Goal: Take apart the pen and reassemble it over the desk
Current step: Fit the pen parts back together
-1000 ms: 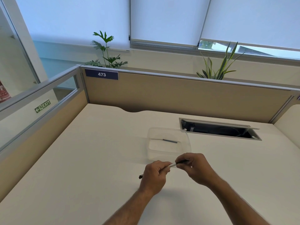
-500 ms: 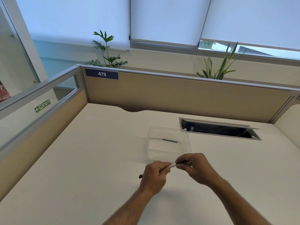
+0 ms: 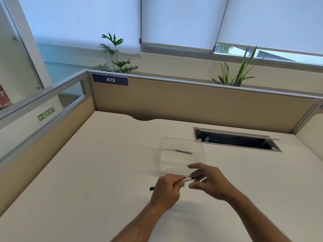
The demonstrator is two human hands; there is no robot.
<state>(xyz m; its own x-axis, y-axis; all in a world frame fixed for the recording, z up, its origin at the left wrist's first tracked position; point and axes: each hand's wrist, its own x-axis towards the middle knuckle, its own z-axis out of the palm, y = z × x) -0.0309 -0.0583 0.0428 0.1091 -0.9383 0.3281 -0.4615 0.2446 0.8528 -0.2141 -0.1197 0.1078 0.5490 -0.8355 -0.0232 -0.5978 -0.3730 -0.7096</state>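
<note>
My left hand [image 3: 167,190] is closed around a white pen [image 3: 187,179] with black ends, held above the desk near its middle. One black end sticks out to the left of my fist, the other black tip points right. My right hand [image 3: 208,183] hovers just right of that tip with fingers spread apart; it does not grip the pen. A thin dark ink refill [image 3: 183,151] lies inside a clear plastic container [image 3: 164,165] just beyond my hands.
The white desk [image 3: 104,163] is enclosed by beige partition walls [image 3: 192,102] at the back and left. An open cable tray slot [image 3: 234,139] is sunk into the desk at the back right. Plants stand behind the partition.
My right hand has let go of the pen's black tip and spread its fingers. The left hand keeps holding the pen in about the same place.
</note>
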